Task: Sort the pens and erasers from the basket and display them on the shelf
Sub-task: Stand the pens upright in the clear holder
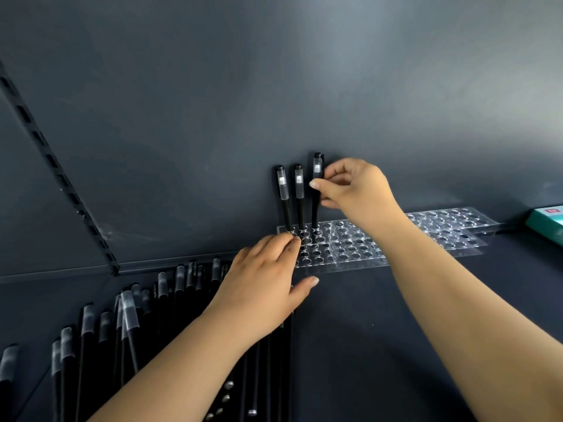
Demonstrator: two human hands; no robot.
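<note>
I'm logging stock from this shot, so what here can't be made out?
Head view only:
- Loose pens at lower left: the count, since the left forearm and frame edge cover some.
- Teal box: cut off by the right edge, its label too small to read.
- Acrylic rack: its middle holes lie behind the right hand.
- Basket and erasers: not in view.

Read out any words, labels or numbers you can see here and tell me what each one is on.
None can be read.
Pens lying at the left: pale print on the clear caps, too blurred to read.
Green box at the right edge: a red label, too small to read.
Three standing pens: no print shows.
</note>
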